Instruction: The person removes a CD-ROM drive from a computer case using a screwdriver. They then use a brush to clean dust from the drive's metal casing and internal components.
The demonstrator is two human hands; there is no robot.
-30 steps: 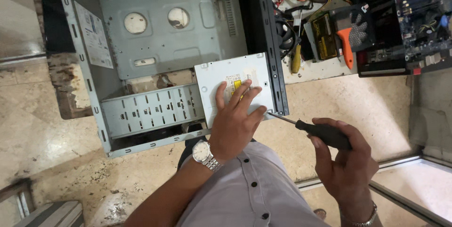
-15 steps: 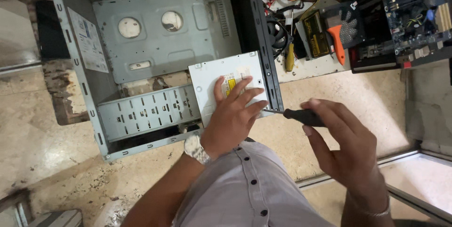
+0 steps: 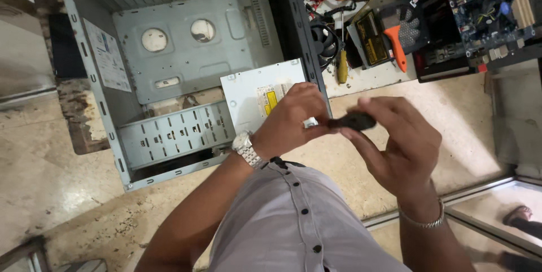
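The black-handled screwdriver (image 3: 351,121) sits at the centre of your view, its handle pinched in the fingers of your right hand (image 3: 395,148), which are clamped around it. The shaft points toward nine o'clock and disappears behind your left hand (image 3: 293,119). That hand is curled over the tip end; whether its fingers pinch the shaft or just steady it cannot be told.

Just under and at ten o'clock of your left hand lies the white optical drive (image 3: 259,100), seated at the front edge of the open computer case (image 3: 186,52), beside the perforated drive cage (image 3: 175,134) at nine o'clock.

Judging from this, the drive is in its bay and the tool is at its side edge, so fastening or loosening there looks to be in hand and not finished; no screw can be made out.

Further out at one o'clock, a yellow-handled screwdriver (image 3: 342,64), a power supply (image 3: 370,43) with loose cables, an orange-handled tool (image 3: 396,46) and a blue circuit board (image 3: 491,7) lie on the floor.
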